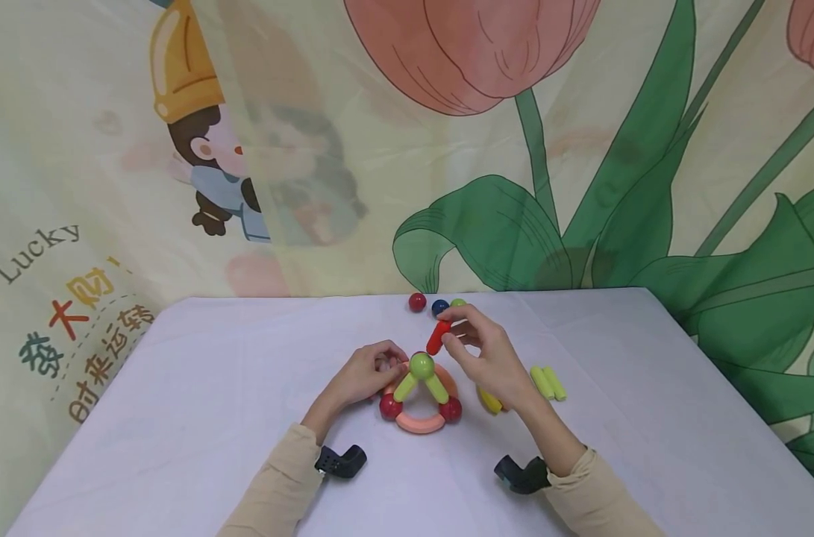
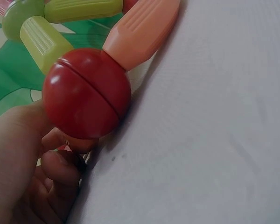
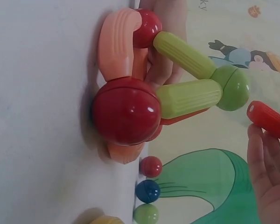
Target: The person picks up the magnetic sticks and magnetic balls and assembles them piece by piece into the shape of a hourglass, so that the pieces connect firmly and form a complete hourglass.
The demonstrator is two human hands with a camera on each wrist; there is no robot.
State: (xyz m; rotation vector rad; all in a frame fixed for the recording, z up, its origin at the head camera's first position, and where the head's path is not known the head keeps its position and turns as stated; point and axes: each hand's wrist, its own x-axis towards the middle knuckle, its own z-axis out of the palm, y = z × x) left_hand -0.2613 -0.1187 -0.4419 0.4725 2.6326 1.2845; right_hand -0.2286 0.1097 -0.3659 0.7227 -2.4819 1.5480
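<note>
A toy frame of sticks and balls stands on the table. Its ring has curved orange sticks (image 1: 420, 424) joined by red balls (image 3: 127, 112). Light green sticks (image 3: 191, 97) rise from it to a green ball (image 1: 421, 365) at the top. My left hand (image 1: 366, 373) grips the frame at its left rear; in the left wrist view its curled fingers sit behind a red ball (image 2: 87, 93), partly hidden. Between thumb and fingers, my right hand (image 1: 489, 356) pinches a short red stick (image 1: 438, 337). The stick slants just above the green ball, apart from it in the right wrist view.
Along the table's back edge lie a loose red ball (image 1: 417, 302), a blue ball (image 1: 439, 307) and a green ball (image 1: 458, 303). Two light green sticks (image 1: 548, 382) lie to the right. Yellow pieces (image 1: 490, 401) are partly covered by the right hand.
</note>
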